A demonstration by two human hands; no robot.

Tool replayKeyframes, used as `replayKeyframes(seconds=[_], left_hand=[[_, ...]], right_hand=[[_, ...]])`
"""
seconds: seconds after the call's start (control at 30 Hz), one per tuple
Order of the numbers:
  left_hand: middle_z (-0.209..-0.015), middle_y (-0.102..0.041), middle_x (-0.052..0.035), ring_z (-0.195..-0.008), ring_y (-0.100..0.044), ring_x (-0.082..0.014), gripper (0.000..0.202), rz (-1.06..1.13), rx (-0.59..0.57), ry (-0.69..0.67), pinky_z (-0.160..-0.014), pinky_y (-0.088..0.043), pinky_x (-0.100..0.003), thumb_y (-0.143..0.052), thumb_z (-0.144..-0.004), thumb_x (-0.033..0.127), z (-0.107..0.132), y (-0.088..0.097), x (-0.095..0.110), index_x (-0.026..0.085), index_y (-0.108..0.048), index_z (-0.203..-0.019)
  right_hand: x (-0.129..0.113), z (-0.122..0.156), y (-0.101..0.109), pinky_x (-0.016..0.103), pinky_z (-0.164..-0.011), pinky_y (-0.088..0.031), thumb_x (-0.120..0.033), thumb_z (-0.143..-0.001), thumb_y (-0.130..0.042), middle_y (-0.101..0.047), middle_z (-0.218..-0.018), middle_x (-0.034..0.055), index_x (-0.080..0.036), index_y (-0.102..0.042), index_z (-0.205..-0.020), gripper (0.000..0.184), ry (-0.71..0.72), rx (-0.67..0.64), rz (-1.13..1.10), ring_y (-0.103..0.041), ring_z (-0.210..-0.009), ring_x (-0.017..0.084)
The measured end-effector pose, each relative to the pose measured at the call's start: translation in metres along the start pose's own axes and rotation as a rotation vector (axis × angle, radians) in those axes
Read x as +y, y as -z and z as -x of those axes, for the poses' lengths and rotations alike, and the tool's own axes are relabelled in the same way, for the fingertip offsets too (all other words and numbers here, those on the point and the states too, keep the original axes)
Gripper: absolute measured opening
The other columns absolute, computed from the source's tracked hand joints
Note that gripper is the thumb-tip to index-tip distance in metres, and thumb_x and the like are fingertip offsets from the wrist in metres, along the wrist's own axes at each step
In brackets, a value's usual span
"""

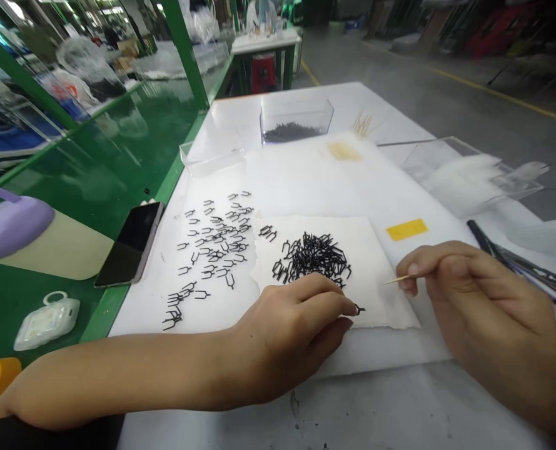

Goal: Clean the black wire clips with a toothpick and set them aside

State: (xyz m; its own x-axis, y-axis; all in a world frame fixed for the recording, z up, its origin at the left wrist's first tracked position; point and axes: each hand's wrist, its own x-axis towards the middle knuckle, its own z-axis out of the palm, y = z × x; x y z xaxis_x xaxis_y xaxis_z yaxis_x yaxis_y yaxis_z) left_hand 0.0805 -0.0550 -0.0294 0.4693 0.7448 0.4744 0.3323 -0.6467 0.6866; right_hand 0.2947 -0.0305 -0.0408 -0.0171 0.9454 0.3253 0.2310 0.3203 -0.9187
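My left hand (301, 331) is closed in a pinch over the white paper (371, 262), with a small black forked piece (360, 309) at its fingertips. Just beyond it lies a heap of the same black forked pieces (313, 256). More loose forked pieces (216, 237) are spread on the white sheet to the left of the paper. Between thumb and fingers, my right hand (475, 300) holds a thin wooden toothpick (396, 279), its tip pointing left over the paper's right edge.
A clear box (296, 119) with black bits stands at the back, toothpicks (363, 124) beside it. A yellow strip (406, 229) lies right of the paper, near tweezers-like black tools (531, 265). At left are a phone (131, 244), a purple-topped bottle (38, 237) and a white case (47, 320).
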Motion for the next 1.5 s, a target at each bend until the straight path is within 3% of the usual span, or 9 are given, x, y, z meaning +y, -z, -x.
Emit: replayKeyframes(seconds=[0.1, 0.23, 0.4, 0.53, 0.77, 0.97, 1.13, 1.37, 1.5], left_hand=[[-0.091, -0.071, -0.0071, -0.078, -0.066, -0.0118, 0.010, -0.109, 0.031, -0.064, -0.069, -0.057, -0.020, -0.058, -0.089, 0.005, -0.008, 0.014, 0.008, 0.010, -0.067, -0.093], [-0.092, -0.075, -0.0051, -0.081, -0.070, -0.0140, 0.016, -0.409, 0.029, -0.068, -0.072, -0.057, -0.024, -0.055, -0.091, 0.008, -0.022, 0.059, 0.000, 0.014, -0.069, -0.085], [-0.087, -0.075, -0.0074, -0.077, -0.069, -0.0194, 0.013, -0.644, 0.014, 0.208, -0.070, -0.056, -0.033, -0.059, -0.088, 0.018, -0.030, 0.124, -0.050, 0.015, -0.071, -0.085], [-0.085, -0.071, -0.0049, -0.080, -0.068, -0.0168, 0.016, -0.689, -0.030, 0.438, -0.078, -0.056, -0.036, -0.064, -0.092, 0.026, -0.030, 0.145, -0.086, 0.011, -0.069, -0.088], [-0.102, -0.069, -0.0076, -0.098, -0.066, -0.0206, 0.022, -0.639, -0.075, 0.512, -0.092, -0.052, -0.043, -0.063, -0.093, 0.033, -0.033, 0.141, -0.107, 0.012, -0.068, -0.091], [-0.113, -0.068, -0.0095, -0.105, -0.064, -0.0224, 0.021, -0.571, -0.029, 0.445, -0.096, -0.050, -0.046, -0.061, -0.094, 0.031, -0.034, 0.134, -0.095, 0.012, -0.068, -0.095], [-0.115, -0.069, -0.0104, -0.107, -0.064, -0.0240, 0.017, -0.462, -0.025, 0.276, -0.093, -0.052, -0.046, -0.056, -0.095, 0.024, -0.025, 0.106, -0.065, 0.014, -0.071, -0.096], [-0.110, -0.070, -0.0078, -0.102, -0.066, -0.0214, 0.017, -0.312, -0.044, -0.049, -0.101, -0.047, -0.050, -0.052, -0.095, 0.017, -0.005, 0.059, -0.038, 0.018, -0.069, -0.093], [-0.108, -0.071, -0.0053, -0.097, -0.067, -0.0161, 0.016, -0.236, -0.051, -0.173, -0.100, -0.050, -0.040, -0.052, -0.094, 0.011, 0.006, 0.046, -0.023, 0.018, -0.067, -0.095]], right_hand=[[-0.001, -0.002, 0.000, 0.021, -0.066, -0.048, -0.037, -0.099, -0.050, -0.058, -0.074, -0.0010, -0.026, -0.066, -0.081, 0.026, 0.035, -0.042, 0.013, -0.055, -0.070, 0.011], [-0.008, -0.003, -0.002, 0.021, -0.062, -0.049, -0.040, -0.098, -0.050, -0.058, -0.066, -0.0010, -0.023, -0.064, -0.075, 0.031, 0.063, -0.071, 0.073, -0.057, -0.066, 0.012], [-0.012, -0.004, -0.004, 0.021, -0.059, -0.049, -0.042, -0.098, -0.049, -0.059, -0.064, -0.0001, -0.021, -0.064, -0.073, 0.035, 0.064, -0.091, 0.117, -0.057, -0.063, 0.013], [-0.011, -0.004, -0.006, 0.022, -0.057, -0.050, -0.045, -0.097, -0.048, -0.058, -0.061, -0.0003, -0.021, -0.064, -0.073, 0.037, 0.082, -0.068, 0.132, -0.056, -0.059, 0.013], [-0.017, -0.024, 0.012, 0.029, -0.065, -0.055, -0.052, -0.089, -0.058, -0.069, -0.068, 0.0023, -0.021, -0.070, -0.076, 0.036, 0.068, -0.018, 0.240, -0.066, -0.066, 0.017], [-0.028, -0.067, 0.051, 0.035, -0.069, -0.056, -0.044, -0.078, -0.067, -0.077, -0.082, 0.0056, -0.019, -0.073, -0.084, 0.027, -0.015, 0.018, 0.435, -0.072, -0.077, 0.023], [-0.011, -0.080, 0.071, 0.034, -0.073, -0.052, -0.015, -0.084, -0.064, -0.072, -0.073, 0.0010, -0.015, -0.071, -0.079, 0.009, -0.139, -0.046, 0.708, -0.067, -0.070, 0.016], [0.019, -0.071, 0.077, 0.032, -0.075, -0.054, -0.019, -0.092, -0.061, -0.072, -0.080, 0.0006, -0.014, -0.070, -0.089, 0.010, -0.188, -0.093, 0.877, -0.068, -0.076, 0.015], [0.027, -0.069, 0.078, 0.032, -0.075, -0.054, -0.018, -0.092, -0.061, -0.072, -0.086, 0.0014, -0.014, -0.069, -0.090, 0.009, -0.142, -0.112, 0.975, -0.067, -0.077, 0.014]])
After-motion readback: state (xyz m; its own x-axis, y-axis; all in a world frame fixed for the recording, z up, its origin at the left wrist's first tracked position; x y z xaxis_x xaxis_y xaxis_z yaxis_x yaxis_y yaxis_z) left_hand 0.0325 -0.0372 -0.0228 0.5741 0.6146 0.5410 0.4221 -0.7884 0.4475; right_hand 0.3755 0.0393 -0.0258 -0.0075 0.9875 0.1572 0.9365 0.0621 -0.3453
